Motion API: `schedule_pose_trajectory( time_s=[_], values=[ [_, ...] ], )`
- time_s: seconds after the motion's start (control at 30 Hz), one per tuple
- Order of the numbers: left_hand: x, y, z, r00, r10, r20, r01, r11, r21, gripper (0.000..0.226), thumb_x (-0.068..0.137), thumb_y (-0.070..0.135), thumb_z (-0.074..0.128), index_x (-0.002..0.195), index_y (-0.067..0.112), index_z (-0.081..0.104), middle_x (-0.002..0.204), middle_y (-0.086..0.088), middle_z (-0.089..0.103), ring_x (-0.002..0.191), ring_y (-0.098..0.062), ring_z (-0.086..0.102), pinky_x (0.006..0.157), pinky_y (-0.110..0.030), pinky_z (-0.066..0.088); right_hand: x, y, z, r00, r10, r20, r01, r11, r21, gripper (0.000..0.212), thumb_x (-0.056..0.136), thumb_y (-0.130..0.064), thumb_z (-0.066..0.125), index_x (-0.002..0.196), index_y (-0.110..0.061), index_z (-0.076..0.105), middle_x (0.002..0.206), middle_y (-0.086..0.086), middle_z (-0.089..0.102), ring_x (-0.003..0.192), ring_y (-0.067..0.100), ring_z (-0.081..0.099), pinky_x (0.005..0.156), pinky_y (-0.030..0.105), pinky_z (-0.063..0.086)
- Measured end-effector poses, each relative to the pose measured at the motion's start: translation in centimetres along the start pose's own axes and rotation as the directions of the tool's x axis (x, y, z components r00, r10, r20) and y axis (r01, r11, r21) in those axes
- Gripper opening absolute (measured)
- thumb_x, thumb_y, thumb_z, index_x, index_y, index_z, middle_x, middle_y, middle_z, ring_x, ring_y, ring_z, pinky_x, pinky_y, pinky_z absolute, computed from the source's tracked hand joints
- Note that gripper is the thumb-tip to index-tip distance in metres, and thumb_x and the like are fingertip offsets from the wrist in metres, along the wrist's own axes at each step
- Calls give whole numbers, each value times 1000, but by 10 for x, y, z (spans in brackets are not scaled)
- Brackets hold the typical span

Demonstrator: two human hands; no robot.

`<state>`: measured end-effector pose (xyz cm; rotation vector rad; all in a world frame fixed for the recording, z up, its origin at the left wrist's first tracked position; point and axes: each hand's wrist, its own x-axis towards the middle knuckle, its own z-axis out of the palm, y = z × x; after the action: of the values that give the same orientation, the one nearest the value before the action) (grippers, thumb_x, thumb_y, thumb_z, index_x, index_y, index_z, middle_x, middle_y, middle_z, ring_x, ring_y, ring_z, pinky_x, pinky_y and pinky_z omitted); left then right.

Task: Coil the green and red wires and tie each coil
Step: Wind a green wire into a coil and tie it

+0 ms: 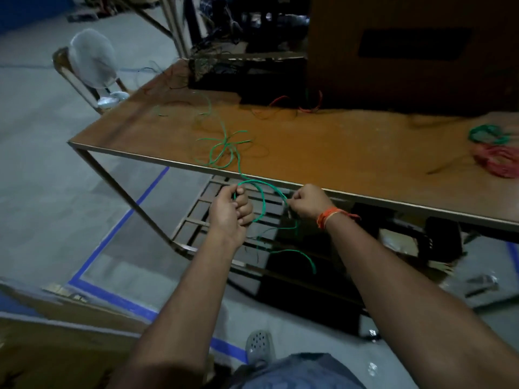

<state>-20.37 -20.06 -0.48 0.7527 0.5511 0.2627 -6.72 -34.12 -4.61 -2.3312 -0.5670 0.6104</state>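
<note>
**Green wire only just started; two bundles already at the far end**

Standing here, I'd say the job is partway through. Over at about three o'clock on the surface (351,153) lie a green coil (489,133) and a red coil (498,162), touching each other; they look finished, though whether each is tied I can't make out from this blur.

The work in hand is a loose green wire (224,148). It sprawls in untidy loops near the surface's front edge at around eleven o'clock, then drops over that edge to the hands. The left hand (230,213) is clenched around a first loop or two, and the right hand (304,202) pinches the wire just beside it, feeding an arc between them. A free tail dangles below, curling toward five o'clock. So this coil is barely begun, and its tie is still to come.

More red wire (310,106) shows at twelve o'clock beside a dark box (252,77), partly tucked behind it; I can't tell its length or whether it's loose. The far end of the green wire fades into the gloom.
</note>
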Motion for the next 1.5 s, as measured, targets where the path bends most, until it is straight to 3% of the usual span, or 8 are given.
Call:
schedule_pose_trajectory(
  time_s=[0.13, 0.3, 0.43, 0.6, 0.73, 0.93, 1.13, 1.5],
  values=[
    [-37, -64, 32, 991, -109, 77, 106, 993, 46, 33, 106, 21, 31, 75, 19, 40, 48, 10, 24, 33, -4, 18, 34, -20, 10, -70, 70, -38, 982, 148, 117, -131, 981, -140, 36, 91, -35, 69, 79, -3, 78, 76, 13, 74, 76, 28, 68, 65, 30, 50],
    [-72, -112, 68, 971, -185, 152, 161, 974, 162, 32, 105, 20, 30, 75, 19, 41, 49, 10, 24, 35, -4, 16, 37, -22, 7, -140, 125, -71, 960, 215, 181, -202, 975, -88, 26, 87, -25, 73, 64, -13, 73, 51, -4, 61, 46, 9, 54, 45, 15, 38],
    [-88, -125, 88, 954, -218, 206, 174, 962, 212, 32, 105, 21, 31, 76, 19, 43, 50, 11, 24, 35, -3, 17, 37, -21, 8, -163, 139, -81, 977, 130, 167, -134, 991, 10, 14, 90, -21, 68, 83, -16, 78, 73, 7, 68, 70, 16, 60, 66, 30, 48],
    [-94, -124, 103, 937, -253, 242, 209, 959, 191, 31, 104, 20, 30, 76, 20, 43, 48, 12, 26, 34, -2, 18, 38, -19, 6, -176, 123, -78, 1000, 6, 21, -19, 712, 702, 40, 106, -35, 43, 120, -8, 68, 115, 8, 74, 98, 14, 68, 78, 31, 44],
    [-89, -117, 111, 927, -263, 269, 216, 957, 192, 34, 107, 23, 30, 76, 19, 44, 47, 12, 26, 33, -2, 19, 38, -19, 6, -179, 108, -69, 991, -119, -61, 121, 606, 786, 34, 103, -31, 51, 121, -7, 66, 103, 2, 76, 95, 14, 68, 78, 30, 46],
    [-86, -113, 109, 952, -165, 260, 54, 921, 385, 35, 106, 25, 33, 76, 16, 47, 50, 9, 24, 37, -4, 17, 42, -24, 7, -175, 84, -68, 958, -130, -257, 283, 594, 754, 17, 99, -7, 58, 111, -6, 70, 73, -1, 66, 67, 9, 55, 53, 22, 35],
    [-84, -98, 116, 904, -244, 352, 89, 912, 401, 41, 108, 31, 29, 76, 15, 49, 52, 7, 25, 39, -6, 20, 45, -25, 9, -166, 72, -81, 928, -212, -305, 365, 679, 637, 20, 100, -10, 56, 108, -6, 74, 81, 13, 63, 79, 21, 57, 77, 34, 46],
    [-55, -55, 121, 856, -92, 509, 179, 976, -125, 28, 105, 28, 38, 80, 19, 47, 52, 10, 31, 39, -1, 29, 42, -15, 18, -161, 78, -94, 887, -132, -442, 369, 778, 508, 16, 90, -7, 71, 104, -14, 67, 78, -3, 63, 71, 4, 59, 70, 18, 47]
  ],
)
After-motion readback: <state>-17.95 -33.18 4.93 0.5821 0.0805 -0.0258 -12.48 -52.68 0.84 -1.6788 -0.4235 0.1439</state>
